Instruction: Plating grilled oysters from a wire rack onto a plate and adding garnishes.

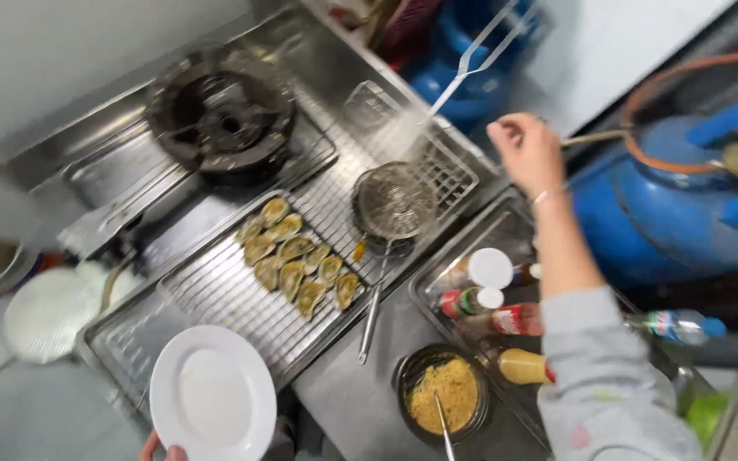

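The left hand [162, 450] grips a bare white plate [213, 393] at the bench's near edge; the right hand [527, 152] closes on metal tongs [480, 53] above the far edge. Grilled oysters [297, 257] sit mid-rack [215, 294], none plated.

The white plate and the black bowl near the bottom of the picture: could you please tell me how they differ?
The white plate is flat and bare, while the black bowl is deep and holds yellow crumbs with a utensil in it. The left hand holds the plate by its lower edge above the wire rack; the bowl rests on the steel counter, with no hand on it. Both are round.
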